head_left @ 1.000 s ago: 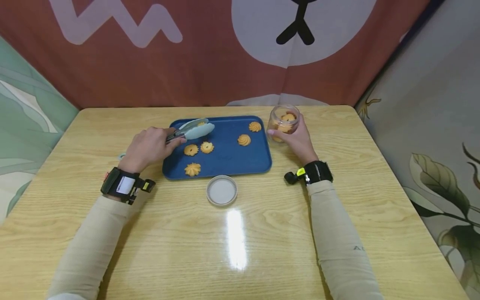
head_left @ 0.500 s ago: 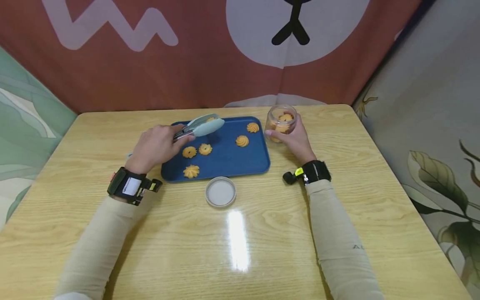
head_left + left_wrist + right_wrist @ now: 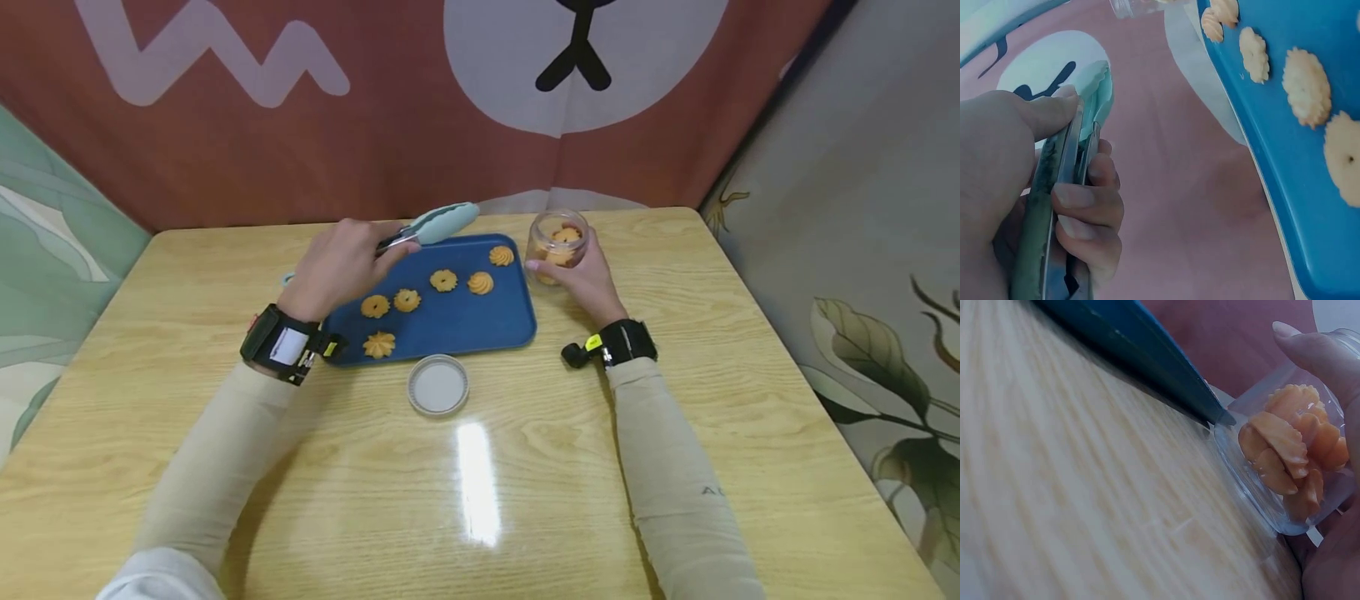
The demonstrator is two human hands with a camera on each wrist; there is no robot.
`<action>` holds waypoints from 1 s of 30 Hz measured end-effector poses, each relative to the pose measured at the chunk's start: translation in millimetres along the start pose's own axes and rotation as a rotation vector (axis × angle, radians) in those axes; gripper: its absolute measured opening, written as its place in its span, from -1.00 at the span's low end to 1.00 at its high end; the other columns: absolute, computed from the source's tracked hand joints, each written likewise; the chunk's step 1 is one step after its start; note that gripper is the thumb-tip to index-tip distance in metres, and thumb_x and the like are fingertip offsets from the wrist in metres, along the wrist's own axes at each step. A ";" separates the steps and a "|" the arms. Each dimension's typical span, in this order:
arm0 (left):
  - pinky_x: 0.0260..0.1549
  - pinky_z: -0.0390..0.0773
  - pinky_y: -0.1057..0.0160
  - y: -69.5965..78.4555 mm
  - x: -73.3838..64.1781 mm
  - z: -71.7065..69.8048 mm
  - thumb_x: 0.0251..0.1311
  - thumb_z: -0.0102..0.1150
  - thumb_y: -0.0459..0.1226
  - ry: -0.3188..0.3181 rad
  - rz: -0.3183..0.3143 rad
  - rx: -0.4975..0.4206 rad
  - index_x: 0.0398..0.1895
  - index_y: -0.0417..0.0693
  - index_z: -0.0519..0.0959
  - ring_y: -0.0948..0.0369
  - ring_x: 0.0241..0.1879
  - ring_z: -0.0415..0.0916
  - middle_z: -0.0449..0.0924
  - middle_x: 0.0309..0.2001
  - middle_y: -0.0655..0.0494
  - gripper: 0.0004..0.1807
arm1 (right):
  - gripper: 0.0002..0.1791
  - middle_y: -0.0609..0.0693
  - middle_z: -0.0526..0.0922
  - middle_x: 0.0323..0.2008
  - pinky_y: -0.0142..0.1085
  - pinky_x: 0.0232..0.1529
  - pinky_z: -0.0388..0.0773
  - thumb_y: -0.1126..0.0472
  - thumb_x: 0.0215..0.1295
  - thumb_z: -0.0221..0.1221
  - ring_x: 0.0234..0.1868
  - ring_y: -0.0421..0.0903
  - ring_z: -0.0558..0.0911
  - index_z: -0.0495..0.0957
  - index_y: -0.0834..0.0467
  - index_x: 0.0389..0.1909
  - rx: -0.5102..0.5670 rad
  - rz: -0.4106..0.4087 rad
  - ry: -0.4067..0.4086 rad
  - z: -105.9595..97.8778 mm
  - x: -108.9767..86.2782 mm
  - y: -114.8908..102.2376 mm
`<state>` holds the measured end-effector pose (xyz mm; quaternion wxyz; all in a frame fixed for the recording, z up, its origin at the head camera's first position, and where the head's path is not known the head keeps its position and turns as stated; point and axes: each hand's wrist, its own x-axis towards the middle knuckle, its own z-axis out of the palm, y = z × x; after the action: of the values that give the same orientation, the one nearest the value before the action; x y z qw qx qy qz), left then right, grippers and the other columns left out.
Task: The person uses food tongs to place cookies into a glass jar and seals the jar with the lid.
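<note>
My left hand (image 3: 341, 265) grips a pair of metal tongs (image 3: 442, 223) with pale blue tips, raised over the back edge of a blue tray (image 3: 457, 325). In the left wrist view the tips of the tongs (image 3: 1092, 94) stand close together, with no cookie visible between them. Several piped cookies (image 3: 443, 281) lie spread on the tray. Beside the tray's right end, my right hand (image 3: 585, 279) holds a clear jar (image 3: 557, 242), its thumb and fingers around the side. Cookies (image 3: 1282, 447) are piled inside the jar, which stands uncovered on the table.
A round, pale lid (image 3: 438, 385) lies on the wooden table (image 3: 570, 467), just in front of the tray. Behind the table hangs a reddish cloth (image 3: 300, 158) with a printed figure. A grey wall (image 3: 862, 208) borders the right side.
My left hand has lifted the tongs and moved them right. A cookie seen between the tips earlier now lies on the tray's middle. The right hand keeps its hold on the jar.
</note>
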<state>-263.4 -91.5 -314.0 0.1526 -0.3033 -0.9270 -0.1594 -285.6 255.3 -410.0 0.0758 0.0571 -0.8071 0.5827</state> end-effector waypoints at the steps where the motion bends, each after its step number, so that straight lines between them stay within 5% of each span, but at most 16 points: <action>1: -0.70 0.20 0.17 1.3 1.5 0.0 0.30 0.01 0.09 -0.001 0.005 0.003 -0.22 0.01 0.60 0.16 -0.68 0.25 0.31 -0.66 0.07 -0.62 | -0.03 0.15 0.33 0.15 -0.04 0.11 0.29 -0.04 -0.13 0.46 0.12 -0.12 0.34 0.13 -0.02 0.29 0.000 -0.001 0.000 0.6 -1.8 -4.2; 9: -0.65 0.26 0.20 10.0 10.6 2.8 0.29 -0.09 0.19 0.002 0.038 0.033 -0.03 0.04 0.61 0.18 -0.62 0.30 0.34 -0.63 0.10 -0.48 | -0.08 0.19 0.32 0.16 -0.06 0.13 0.29 0.04 -0.07 0.45 0.13 -0.11 0.35 0.14 0.01 0.29 0.014 0.002 -0.007 3.2 -10.3 -23.2; 24: -0.75 0.24 0.21 44.6 41.3 12.6 0.31 -0.10 0.16 -0.051 0.086 -0.005 0.10 0.02 0.55 0.19 -0.71 0.29 0.31 -0.70 0.09 -0.46 | 0.01 0.07 0.35 0.09 -0.05 0.07 0.32 -0.10 -0.22 0.48 0.08 -0.12 0.38 0.15 -0.07 0.28 0.030 -0.017 0.015 0.6 5.4 12.2; 30: -0.80 0.25 0.23 52.7 53.6 20.8 0.29 -0.11 0.20 -0.082 0.102 0.004 0.11 0.03 0.54 0.21 -0.75 0.30 0.31 -0.72 0.08 -0.43 | -0.02 0.13 0.32 0.11 -0.08 0.04 0.33 0.02 -0.14 0.48 0.05 -0.09 0.37 0.14 0.03 0.30 0.050 -0.018 0.009 5.1 -3.8 -8.3</action>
<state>-276.4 -15.6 -301.7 0.1230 -0.3563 -0.9161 -0.1367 -280.6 247.8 -404.6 0.0832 0.0635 -0.7913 0.6024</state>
